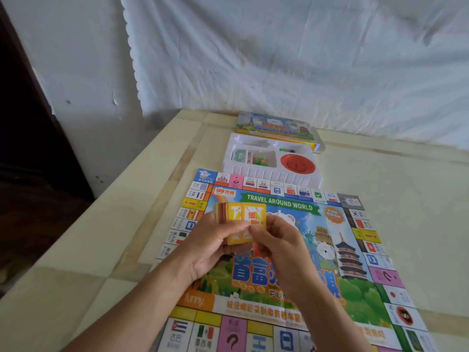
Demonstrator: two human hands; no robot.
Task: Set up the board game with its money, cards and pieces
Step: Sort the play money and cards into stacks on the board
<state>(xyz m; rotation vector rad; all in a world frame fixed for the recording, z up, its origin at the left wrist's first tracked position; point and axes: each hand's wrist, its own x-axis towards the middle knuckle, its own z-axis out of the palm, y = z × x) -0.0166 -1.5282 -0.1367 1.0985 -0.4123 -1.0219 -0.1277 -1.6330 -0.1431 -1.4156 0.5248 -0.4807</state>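
The colourful game board (355, 262) lies flat on the table, titled "TRAVEL AROUND WORLD". Above its left part my left hand (210, 247) grips a stack of yellow-backed cards (241, 217). My right hand (276, 245) pinches the top yellow card of that stack at its lower right. Behind the board stands a white plastic tray (269, 176) holding green paper money (239, 154), small green and red pieces (261, 160) and a red round spinner (298, 165).
The printed game box (276, 125) lies behind the tray, near the wall draped with a white sheet (304, 59). The cream table (101, 237) has its left edge close to a dark floor area. Bare table surface lies right of the board.
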